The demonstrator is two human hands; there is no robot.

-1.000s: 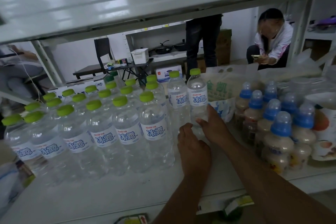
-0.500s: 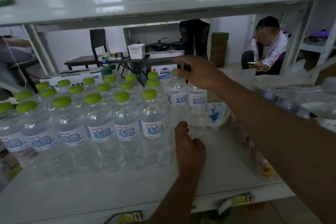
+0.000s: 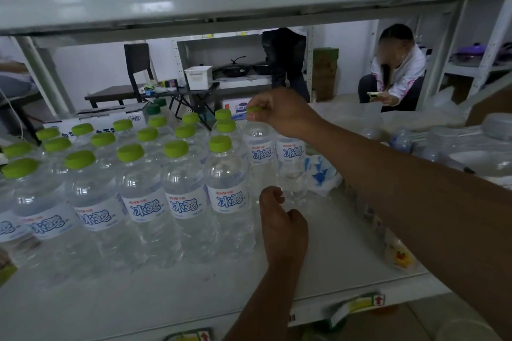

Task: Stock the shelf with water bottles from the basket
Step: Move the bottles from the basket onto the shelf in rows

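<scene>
The shelf (image 3: 332,257) stood largely stocked. The right hand (image 3: 279,113) pinched the cap (image 3: 255,109) of a bottle (image 3: 260,152) beside the rows (image 3: 177,174); the left hand (image 3: 282,219) was loosely curled, seemingly empty (remaining stock unseen).

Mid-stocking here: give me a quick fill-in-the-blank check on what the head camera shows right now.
1. The right hand pinches the ___ cap of a water bottle.
2. On the shelf, the other bottles all stand ___.
3. Their labels carry ___ lettering.

Missing words: green; upright; blue.
</scene>
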